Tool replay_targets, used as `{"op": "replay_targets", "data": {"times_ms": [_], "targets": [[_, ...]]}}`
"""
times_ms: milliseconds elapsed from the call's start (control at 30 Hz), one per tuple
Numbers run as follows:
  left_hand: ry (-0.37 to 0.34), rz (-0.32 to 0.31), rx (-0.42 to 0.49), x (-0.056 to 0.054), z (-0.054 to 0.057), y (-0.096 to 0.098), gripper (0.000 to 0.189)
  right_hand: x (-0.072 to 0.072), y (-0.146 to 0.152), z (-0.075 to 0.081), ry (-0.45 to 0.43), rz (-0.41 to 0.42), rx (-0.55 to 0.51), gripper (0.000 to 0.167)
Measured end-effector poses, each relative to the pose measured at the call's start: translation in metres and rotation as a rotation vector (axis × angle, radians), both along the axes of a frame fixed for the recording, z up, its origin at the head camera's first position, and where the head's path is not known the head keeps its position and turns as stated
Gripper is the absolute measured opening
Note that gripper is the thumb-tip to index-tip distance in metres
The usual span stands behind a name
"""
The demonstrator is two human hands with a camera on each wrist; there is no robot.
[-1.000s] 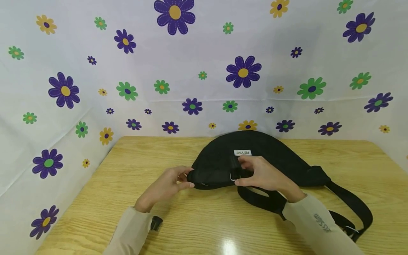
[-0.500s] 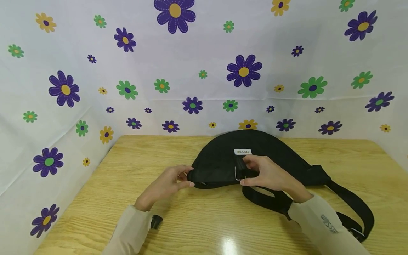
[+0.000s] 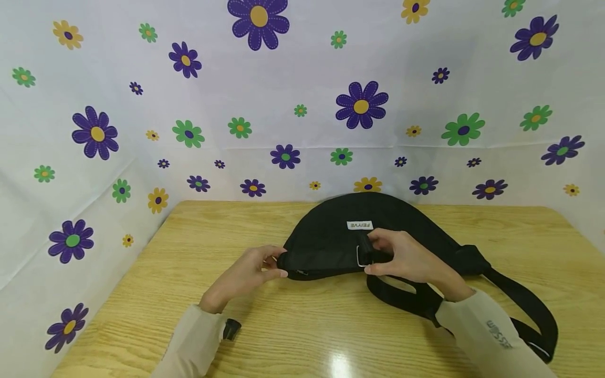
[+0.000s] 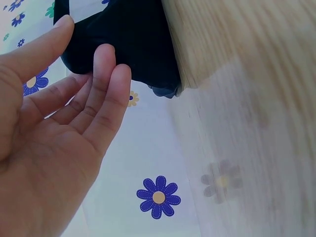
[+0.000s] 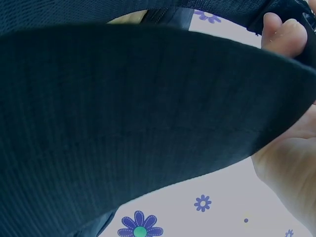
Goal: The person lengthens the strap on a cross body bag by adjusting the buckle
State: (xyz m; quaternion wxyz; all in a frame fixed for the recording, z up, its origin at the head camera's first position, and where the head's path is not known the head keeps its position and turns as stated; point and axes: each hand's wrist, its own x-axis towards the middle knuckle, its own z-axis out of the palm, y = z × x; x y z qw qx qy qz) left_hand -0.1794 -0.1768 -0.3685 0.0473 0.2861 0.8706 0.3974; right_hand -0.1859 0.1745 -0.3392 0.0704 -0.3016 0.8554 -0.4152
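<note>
By the far edge of the yellowish wooden table (image 3: 302, 325), the black half-moon fabric bag (image 3: 323, 236), pinched in my left hand (image 3: 252, 269), could slip if my right hand (image 3: 408, 258), pinching its black webbing strap (image 3: 398, 301), overpulls.

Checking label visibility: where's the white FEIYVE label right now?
In the head view, right of and below the picture's centre: the white label sits on the black bag, just up and left of the right hand.
</note>
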Motion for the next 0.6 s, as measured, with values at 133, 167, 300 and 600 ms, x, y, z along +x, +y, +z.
{"op": "replay_targets", "data": {"times_ms": [133,167,300,600], "targets": [[-0.011,0.006,-0.003,0.001,0.000,0.000,0.037,0.001,0.005,0.000,0.006,-0.009,-0.005,0.040],[-0.011,0.006,-0.005,0.001,0.000,-0.001,0.037,0.001,0.006,0.000,0.007,-0.010,-0.009,0.040],[-0.012,0.009,-0.007,0.002,0.000,-0.001,0.037,0.001,0.010,0.000,0.013,-0.009,-0.015,0.039],[0.013,-0.005,-0.013,0.001,-0.001,-0.001,0.036,0.002,0.016,0.002,0.003,-0.021,-0.018,0.042]]}}
